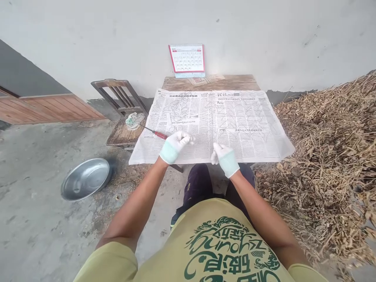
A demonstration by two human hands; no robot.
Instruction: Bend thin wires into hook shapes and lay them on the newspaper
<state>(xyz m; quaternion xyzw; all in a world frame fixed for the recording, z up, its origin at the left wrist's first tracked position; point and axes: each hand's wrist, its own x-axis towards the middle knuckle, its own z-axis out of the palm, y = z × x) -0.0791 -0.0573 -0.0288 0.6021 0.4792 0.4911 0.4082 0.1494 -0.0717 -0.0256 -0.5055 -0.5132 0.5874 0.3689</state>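
Both my hands wear white gloves with mint cuffs and are held over the near edge of a spread newspaper [199,152]. My left hand [178,144] is closed, its fingertips pinched toward the middle. My right hand [221,152] is closed too, thumb against fingers, a short gap away. A thin, faint wire [209,145] shows at the fingertips; its full course is hard to see. Beside my left hand lies a screwdriver [160,135] with a red handle and dark shaft. Thin tangled wire [176,109] lies on the left page, bent zigzag wire [242,117] on the right.
The newspaper covers a wooden table [237,81] against the wall. A desk calendar [188,59] stands at the back. Left are a wooden chair [122,131] with a crumpled plastic bag [134,120] and a metal basin [85,179]. Dry stalks [326,164] are heaped at right.
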